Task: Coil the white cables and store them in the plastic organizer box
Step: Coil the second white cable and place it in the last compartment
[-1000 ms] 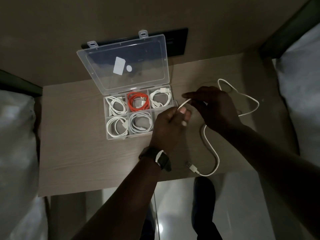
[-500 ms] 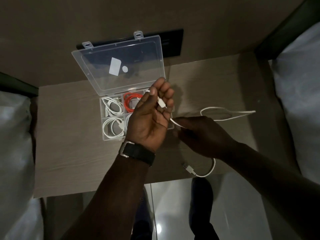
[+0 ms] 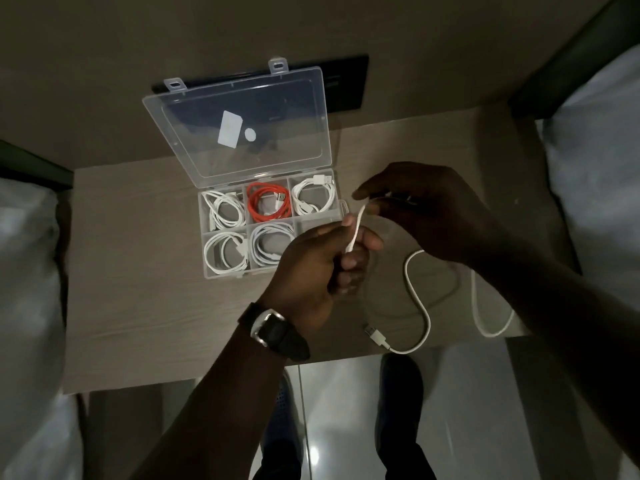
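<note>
A clear plastic organizer box (image 3: 207,275) lies open on the wooden table (image 3: 138,271), its lid (image 3: 239,123) tilted back against the wall. Several compartments hold coiled white cables (image 3: 225,211); the top middle one holds an orange cable (image 3: 268,202). My left hand (image 3: 322,268) is closed around a loose white cable (image 3: 420,306) just right of the box. My right hand (image 3: 426,209) pinches the same cable a little higher. The cable's slack curls over the table to a USB plug (image 3: 374,332) near the front edge.
A black panel (image 3: 346,84) is on the wall behind the lid. White bedding (image 3: 595,202) flanks the table on the right and bedding (image 3: 27,271) on the left. Below the table's front edge are a glossy floor and my shoes (image 3: 398,386).
My left hand dropped from above the box, palm up, to a fist right of it. My right hand rose from the table and now pinches the cable above the left hand.
</note>
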A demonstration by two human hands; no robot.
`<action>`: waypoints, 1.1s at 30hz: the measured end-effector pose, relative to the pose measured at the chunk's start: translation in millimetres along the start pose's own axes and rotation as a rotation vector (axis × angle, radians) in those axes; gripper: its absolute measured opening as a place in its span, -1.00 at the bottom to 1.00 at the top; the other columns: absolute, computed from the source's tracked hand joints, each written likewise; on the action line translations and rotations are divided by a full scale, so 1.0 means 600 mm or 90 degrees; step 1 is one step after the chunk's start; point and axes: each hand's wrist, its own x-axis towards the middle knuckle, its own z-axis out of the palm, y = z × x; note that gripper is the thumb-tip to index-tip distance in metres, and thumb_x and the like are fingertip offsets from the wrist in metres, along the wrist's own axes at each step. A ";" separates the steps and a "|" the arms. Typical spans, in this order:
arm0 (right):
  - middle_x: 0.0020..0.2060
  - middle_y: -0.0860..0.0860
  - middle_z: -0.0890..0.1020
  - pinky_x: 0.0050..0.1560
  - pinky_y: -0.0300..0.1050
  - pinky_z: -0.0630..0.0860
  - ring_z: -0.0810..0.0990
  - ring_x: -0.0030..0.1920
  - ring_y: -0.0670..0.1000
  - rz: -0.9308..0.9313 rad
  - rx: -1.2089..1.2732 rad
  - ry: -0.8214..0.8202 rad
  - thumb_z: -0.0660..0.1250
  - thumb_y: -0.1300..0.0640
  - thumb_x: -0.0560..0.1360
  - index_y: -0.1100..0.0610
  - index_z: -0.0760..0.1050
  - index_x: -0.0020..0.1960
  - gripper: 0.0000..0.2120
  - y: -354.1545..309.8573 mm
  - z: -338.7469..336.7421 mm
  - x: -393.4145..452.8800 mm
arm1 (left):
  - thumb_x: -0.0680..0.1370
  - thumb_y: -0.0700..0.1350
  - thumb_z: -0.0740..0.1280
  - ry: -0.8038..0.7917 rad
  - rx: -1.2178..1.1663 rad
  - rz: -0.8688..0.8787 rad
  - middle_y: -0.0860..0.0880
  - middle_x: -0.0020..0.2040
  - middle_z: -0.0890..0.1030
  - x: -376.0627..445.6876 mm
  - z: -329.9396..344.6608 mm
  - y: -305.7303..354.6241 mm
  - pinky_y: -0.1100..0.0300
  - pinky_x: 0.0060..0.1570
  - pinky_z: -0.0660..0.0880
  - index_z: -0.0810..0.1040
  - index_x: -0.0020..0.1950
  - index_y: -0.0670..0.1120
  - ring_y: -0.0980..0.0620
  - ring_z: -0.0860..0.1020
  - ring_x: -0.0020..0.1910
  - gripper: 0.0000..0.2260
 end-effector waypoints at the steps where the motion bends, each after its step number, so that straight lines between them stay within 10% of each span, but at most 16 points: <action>1: -0.11 0.01 0.66 -0.14 -0.17 0.50 0.62 -0.15 -0.03 0.000 0.025 0.006 0.36 0.16 0.54 0.10 0.64 0.11 -0.82 0.004 0.010 -0.002 | 0.64 0.00 0.13 -0.054 -0.053 -0.024 0.04 -0.47 0.30 -0.004 0.000 0.007 0.22 -0.48 0.07 0.57 -0.14 -0.17 0.13 0.20 -0.52 -0.65; 6: -0.09 -0.17 0.65 -0.01 -0.19 0.54 0.61 -0.09 -0.23 0.071 0.180 -0.003 0.26 0.26 0.53 -0.17 0.55 0.08 -0.66 -0.004 0.077 -0.038 | 0.63 -0.06 0.07 -0.223 -0.356 0.003 0.08 -0.39 0.36 -0.017 0.002 0.030 0.29 -0.43 0.18 0.47 -0.07 -0.10 0.16 0.23 -0.47 -0.76; 10: -0.31 -0.13 0.61 -0.23 -0.26 0.48 0.56 -0.31 -0.16 0.151 0.199 -0.138 0.26 0.25 0.58 -0.09 0.55 -0.03 -0.76 -0.021 0.135 -0.082 | 0.60 -0.18 0.08 -0.032 -0.408 0.193 0.02 -0.25 0.47 -0.004 -0.021 0.048 0.29 -0.22 0.41 0.48 -0.03 -0.11 0.12 0.46 -0.29 -0.81; 14: -0.38 -0.23 0.56 -0.31 -0.38 0.41 0.53 -0.36 -0.23 0.151 0.154 -0.204 0.23 0.10 0.61 -0.20 0.46 -0.05 -0.81 -0.038 0.130 -0.101 | 0.66 -0.27 0.10 0.230 0.032 0.303 -0.12 -0.18 0.55 0.012 -0.049 0.031 0.20 -0.13 0.53 0.49 0.01 -0.27 0.01 0.56 -0.21 -0.81; 20: -0.17 -0.12 0.65 -0.14 -0.04 0.53 0.59 -0.17 -0.09 0.076 -0.057 -0.045 0.27 -0.05 0.56 -0.04 0.59 -0.07 -0.84 -0.029 0.050 -0.050 | 0.67 -0.08 0.16 0.133 0.381 0.119 -0.10 -0.41 0.47 0.003 -0.029 -0.024 0.21 -0.42 0.36 0.55 -0.15 -0.29 0.05 0.41 -0.45 -0.64; 26: -0.17 -0.09 0.68 -0.12 -0.01 0.56 0.63 -0.17 -0.06 0.144 -0.048 0.132 0.30 -0.07 0.53 -0.03 0.59 -0.03 -0.85 0.001 0.047 -0.025 | 0.61 0.00 0.12 -0.012 -0.132 -0.074 0.05 -0.49 0.27 -0.008 -0.008 -0.012 0.23 -0.45 0.05 0.45 -0.29 -0.10 0.12 0.18 -0.53 -0.67; 29: -0.17 -0.03 0.69 -0.20 -0.18 0.40 0.63 -0.17 -0.01 0.128 -0.079 0.050 0.24 -0.03 0.59 -0.04 0.60 0.04 -0.82 0.002 0.089 -0.050 | 0.63 -0.11 0.07 -0.063 -0.447 0.087 0.04 -0.38 0.47 -0.007 -0.012 0.012 0.31 -0.27 0.32 0.51 -0.17 -0.12 0.13 0.43 -0.42 -0.71; 33: -0.14 -0.07 0.66 -0.19 -0.17 0.42 0.59 -0.16 -0.08 0.085 -0.087 -0.151 0.13 -0.09 0.62 -0.06 0.57 0.14 -0.73 -0.017 0.130 -0.091 | 0.66 -0.19 0.13 0.112 -0.567 0.264 -0.04 -0.18 0.58 0.009 -0.046 0.034 0.27 -0.11 0.57 0.55 -0.06 -0.19 0.05 0.60 -0.22 -0.77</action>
